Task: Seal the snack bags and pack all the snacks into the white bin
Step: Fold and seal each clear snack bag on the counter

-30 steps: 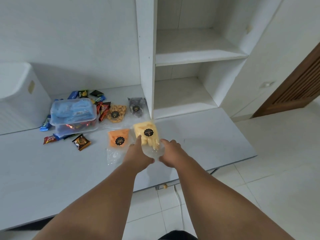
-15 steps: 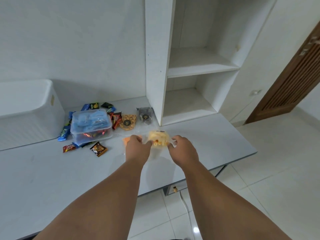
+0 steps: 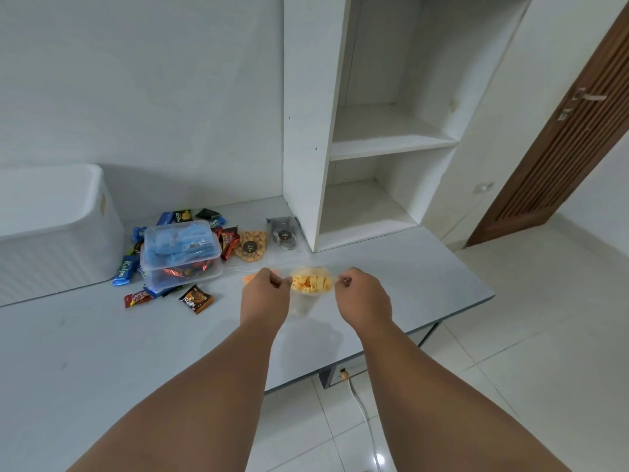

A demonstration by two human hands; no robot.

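Note:
A clear bag of yellow snacks hangs just above the grey table. My left hand pinches its left top corner and my right hand pinches its right top corner. An orange snack bag lies mostly hidden behind my left hand. Further back lie a bag of tan snacks and a bag of dark snacks. The white bin stands at the far left.
A clear lidded box with blue and red wrapped sweets sits beside the bin, with several loose wrapped snacks around it. A white shelf unit rises at the back right. The table's right edge drops to a tiled floor.
Both hands lifted the yellow snack bag off the table and now hold it stretched by its top corners. The view tilted upward and the orange bag went behind my left hand.

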